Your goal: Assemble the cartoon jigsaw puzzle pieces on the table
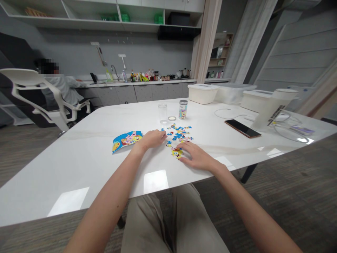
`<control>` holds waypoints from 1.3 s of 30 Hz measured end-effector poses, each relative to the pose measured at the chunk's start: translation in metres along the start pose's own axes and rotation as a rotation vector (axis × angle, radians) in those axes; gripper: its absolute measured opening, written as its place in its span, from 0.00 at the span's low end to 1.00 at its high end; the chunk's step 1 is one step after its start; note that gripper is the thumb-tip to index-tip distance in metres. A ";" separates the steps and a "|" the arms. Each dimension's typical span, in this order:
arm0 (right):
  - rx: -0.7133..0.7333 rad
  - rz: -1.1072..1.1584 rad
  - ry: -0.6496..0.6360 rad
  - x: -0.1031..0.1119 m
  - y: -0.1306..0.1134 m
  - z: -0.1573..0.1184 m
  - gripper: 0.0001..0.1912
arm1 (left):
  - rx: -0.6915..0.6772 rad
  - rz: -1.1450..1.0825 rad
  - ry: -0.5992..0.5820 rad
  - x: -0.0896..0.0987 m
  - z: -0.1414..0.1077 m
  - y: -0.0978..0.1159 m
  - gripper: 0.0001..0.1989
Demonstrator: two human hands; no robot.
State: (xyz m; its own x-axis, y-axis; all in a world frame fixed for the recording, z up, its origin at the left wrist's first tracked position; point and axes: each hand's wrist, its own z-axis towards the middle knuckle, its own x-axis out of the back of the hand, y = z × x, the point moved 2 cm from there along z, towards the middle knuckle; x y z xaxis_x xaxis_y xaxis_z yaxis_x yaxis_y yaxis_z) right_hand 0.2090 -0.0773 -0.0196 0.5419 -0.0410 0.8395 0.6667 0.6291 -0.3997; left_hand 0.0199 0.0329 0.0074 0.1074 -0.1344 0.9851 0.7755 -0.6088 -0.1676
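Head view puts a small cluster of yellow puzzle pieces point(176, 153) between the loose puzzle pieces point(180, 133) and the near edge of the worktop point(92, 140), and its joins look like the weak point. The right hand point(196, 154) is fairly wide, thumb and fingers apart, with its fingertips at the cluster's right side; a sideways push or an uneven squeeze could buckle the pieces or pull them apart. The left hand point(154, 138) has its fingers bent and close together beside the left side of the loose pieces; whether it pinches one, I cannot tell. Dragging those fingers low through the spread could shove small pieces along or flip them, because the surface looks smooth and glossy. The left wrist is close to the curved picture sheet point(123, 140), whose raised edges could catch on the arm and make it slide. Beyond the hands, toward the far edge, the clear jar point(162, 114) stands beside the round lid point(172, 118), with the printed jar point(183, 109) to their right; a long, careless reach over the pieces could tip either jar. Any piece swept toward the near edge could drop to the floor.
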 end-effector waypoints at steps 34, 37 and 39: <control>-0.440 0.631 0.375 0.010 0.003 -0.008 0.16 | 0.108 -0.019 0.006 0.001 -0.005 -0.011 0.15; -0.362 0.610 0.423 0.009 0.006 -0.007 0.16 | 0.104 -0.020 0.011 0.001 -0.005 -0.010 0.15; -0.290 0.563 0.482 0.009 0.007 -0.005 0.16 | 0.104 -0.025 0.022 0.001 -0.005 -0.010 0.15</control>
State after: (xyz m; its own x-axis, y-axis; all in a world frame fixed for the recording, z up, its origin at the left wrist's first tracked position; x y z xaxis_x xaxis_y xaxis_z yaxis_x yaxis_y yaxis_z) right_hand 0.2214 -0.0775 -0.0165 0.9545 -0.1502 0.2577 0.2978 0.4306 -0.8520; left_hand 0.0095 0.0346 0.0100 0.0748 -0.1380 0.9876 0.8384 -0.5276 -0.1373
